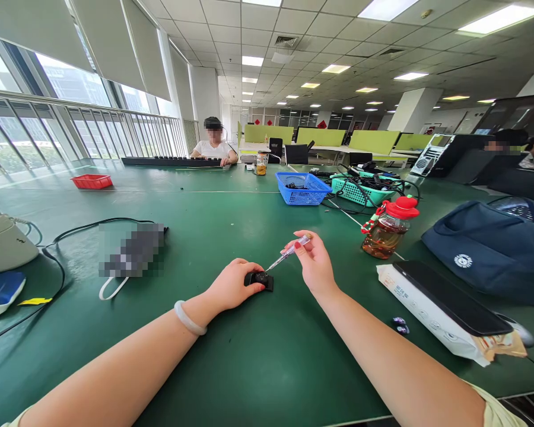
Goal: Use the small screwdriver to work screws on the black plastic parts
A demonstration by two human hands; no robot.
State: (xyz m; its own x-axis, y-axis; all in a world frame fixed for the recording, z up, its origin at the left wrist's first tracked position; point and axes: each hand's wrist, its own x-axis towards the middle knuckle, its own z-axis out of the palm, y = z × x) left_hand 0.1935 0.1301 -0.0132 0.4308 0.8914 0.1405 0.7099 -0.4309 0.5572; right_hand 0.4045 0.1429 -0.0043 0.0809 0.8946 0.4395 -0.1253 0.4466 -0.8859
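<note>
Two hands share the work: the left hand [238, 281] grips a small black part [267, 283] against the green table [258, 367], seemingly to keep it from skidding; the right hand [315, 264] pinches a slim screwdriver [290, 254] by its handle, slanted so that its tip probably stays in sight; whether the tip touches the part, I cannot tell. From the left, the red tray [91, 181] looks like shallow plastic, the bracelet [188, 318] is a thick, smooth, pale ring, the black part is blocky and dark, and the screwdriver joins a clear handle to a thin, metallic shaft. Farther right come a perforated blue basket [304, 197], a see-through bottle [384, 234] with amber contents, and a soft navy bag [493, 249].
</note>
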